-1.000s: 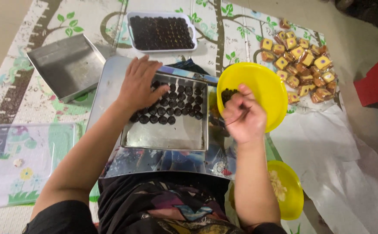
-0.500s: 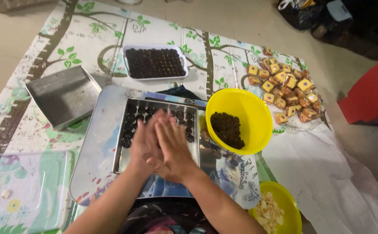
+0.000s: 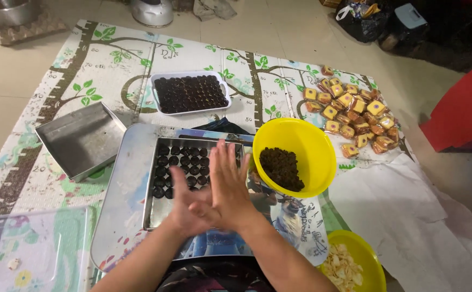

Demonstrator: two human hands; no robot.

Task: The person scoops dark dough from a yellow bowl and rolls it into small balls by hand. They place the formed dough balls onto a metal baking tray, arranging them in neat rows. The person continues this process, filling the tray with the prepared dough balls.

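My left hand (image 3: 186, 212) and my right hand (image 3: 228, 181) are pressed flat, palm against palm, over the near end of a square metal tray (image 3: 163, 215). The right hand's fingers point away from me and lie across the left. Whatever may be between the palms is hidden. Rows of small dark round pieces (image 3: 184, 162) fill the tray's far half. A yellow bowl (image 3: 301, 132) just right of my hands holds a heap of dark bits (image 3: 282, 168).
The tray rests on a large printed board (image 3: 120, 200) on a play mat. A white tray (image 3: 156, 81) full of dark pieces sits beyond, an empty metal tin (image 3: 82, 140) at left, wrapped square packets (image 3: 355, 116) far right, a second yellow bowl (image 3: 374, 259) of pale chips near right.
A second ago my left hand lay on the tray's pieces and my right reached at the yellow bowl. Both then came together over the tray; now the palms have slid across each other.
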